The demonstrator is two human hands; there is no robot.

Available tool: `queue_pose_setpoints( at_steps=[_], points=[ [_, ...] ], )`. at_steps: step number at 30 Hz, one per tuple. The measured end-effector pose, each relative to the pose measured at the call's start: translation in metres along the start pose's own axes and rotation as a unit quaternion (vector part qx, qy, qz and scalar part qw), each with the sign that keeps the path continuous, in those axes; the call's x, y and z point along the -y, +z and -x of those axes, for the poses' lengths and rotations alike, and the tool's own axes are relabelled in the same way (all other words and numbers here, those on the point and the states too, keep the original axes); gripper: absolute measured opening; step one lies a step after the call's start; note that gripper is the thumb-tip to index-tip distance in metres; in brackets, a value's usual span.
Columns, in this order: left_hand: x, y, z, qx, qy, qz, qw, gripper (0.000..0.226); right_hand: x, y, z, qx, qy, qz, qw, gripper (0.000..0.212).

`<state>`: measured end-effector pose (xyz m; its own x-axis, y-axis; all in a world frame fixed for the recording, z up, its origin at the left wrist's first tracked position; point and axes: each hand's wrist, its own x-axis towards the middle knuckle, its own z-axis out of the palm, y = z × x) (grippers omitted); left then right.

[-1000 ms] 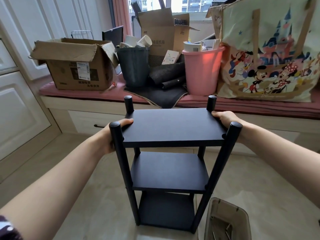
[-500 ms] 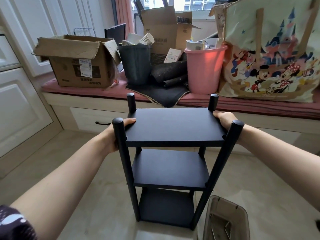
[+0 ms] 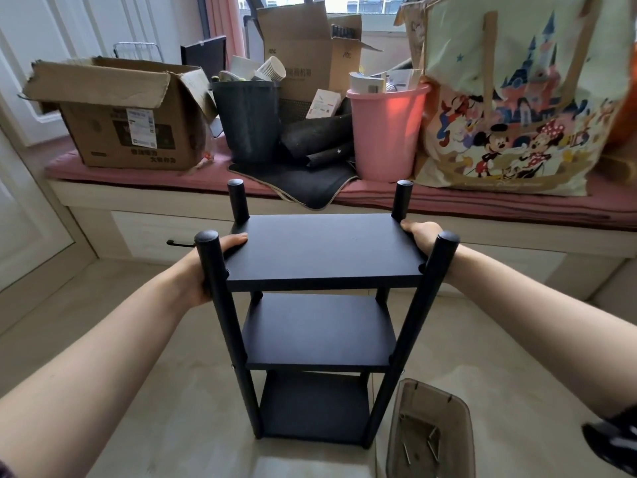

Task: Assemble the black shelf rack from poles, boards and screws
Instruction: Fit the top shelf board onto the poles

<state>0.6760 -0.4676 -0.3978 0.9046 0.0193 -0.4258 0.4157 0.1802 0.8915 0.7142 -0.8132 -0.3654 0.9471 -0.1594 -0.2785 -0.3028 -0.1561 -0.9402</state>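
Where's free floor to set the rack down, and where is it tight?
Bare floor left of the rack, toward the white cabinet doors, and right of it below the bench. Tight by the clear bin at its front right leg. The cushion top is crowded.

The rack point(image 3: 319, 305) sits a little lower in the picture than it did a second ago, and more of its bottom board shows. It looks a bit nearer to the window seat point(image 3: 482, 205) now. The left hand point(image 3: 220, 257) and the right hand point(image 3: 422, 236) went along with it and hold the top board at the same two ends as before. The box point(image 3: 120, 125), the pink bin point(image 3: 386, 132) and the big bag point(image 3: 517, 98) fill a bit more of the view. The tray point(image 3: 427, 432) on the floor shows more of itself, with small screws point(image 3: 432, 439) inside.
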Motion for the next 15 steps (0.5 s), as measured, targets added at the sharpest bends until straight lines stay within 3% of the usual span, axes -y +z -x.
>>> queue_pose_setpoints(
  at_steps=[4,11,15],
  points=[
    [0.0055,-0.0039,-0.0023,0.021,0.008,-0.009,1.0,0.053,-0.0028,0.0,-0.001,0.0,0.0,0.0,1.0,0.033],
    [0.0006,0.0004,0.0002,0.009,0.014,0.014,1.0,0.027,-0.0052,-0.0011,0.0001,-0.006,0.013,-0.011,1.0,0.035],
    [-0.0018,0.0018,0.0046,0.027,0.011,0.028,0.999,0.025,-0.004,-0.003,0.0026,-0.001,0.013,-0.012,1.0,0.037]
  ],
)
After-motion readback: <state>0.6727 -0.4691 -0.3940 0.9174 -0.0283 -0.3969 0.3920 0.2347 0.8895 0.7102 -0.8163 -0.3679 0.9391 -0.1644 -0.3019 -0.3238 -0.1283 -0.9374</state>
